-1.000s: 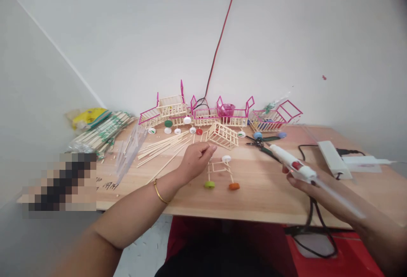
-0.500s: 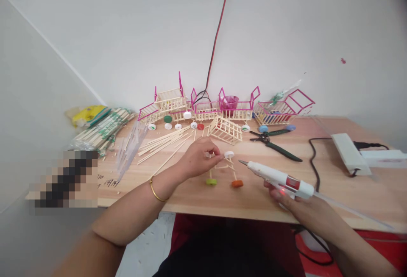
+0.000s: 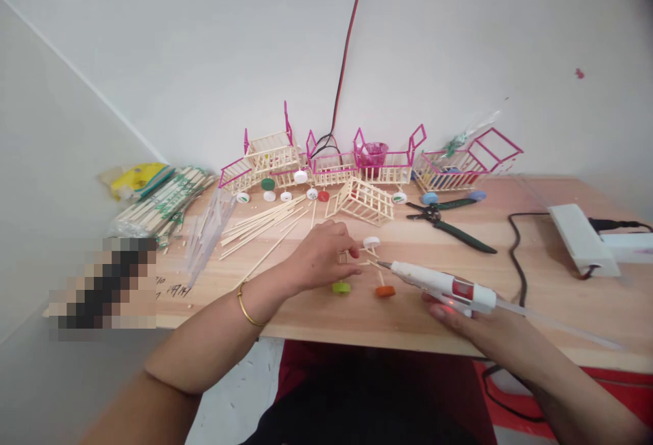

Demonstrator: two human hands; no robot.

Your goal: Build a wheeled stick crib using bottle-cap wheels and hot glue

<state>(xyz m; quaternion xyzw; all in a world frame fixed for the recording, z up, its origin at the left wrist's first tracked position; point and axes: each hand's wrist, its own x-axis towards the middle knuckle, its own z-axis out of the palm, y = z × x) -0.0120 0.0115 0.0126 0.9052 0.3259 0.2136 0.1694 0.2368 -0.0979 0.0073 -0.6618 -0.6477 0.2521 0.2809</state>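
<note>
Here's my left hand (image 3: 321, 258) covering the upper-left part of the wheeled frame (image 3: 380, 277); whether my fingertips touch it, I can't tell. My right hand (image 3: 459, 322) hides the grip of the glue gun (image 3: 439, 282). Lower left, a pixelated patch (image 3: 102, 285) blots everything; the red cord (image 3: 349, 30) exits up top.

The right hand (image 3: 462, 326) holds a white plastic glue gun (image 3: 445, 284), its tip at a small, pale wooden-stick frame (image 3: 380, 277). The left hand (image 3: 324, 258) curls by the frame.
</note>
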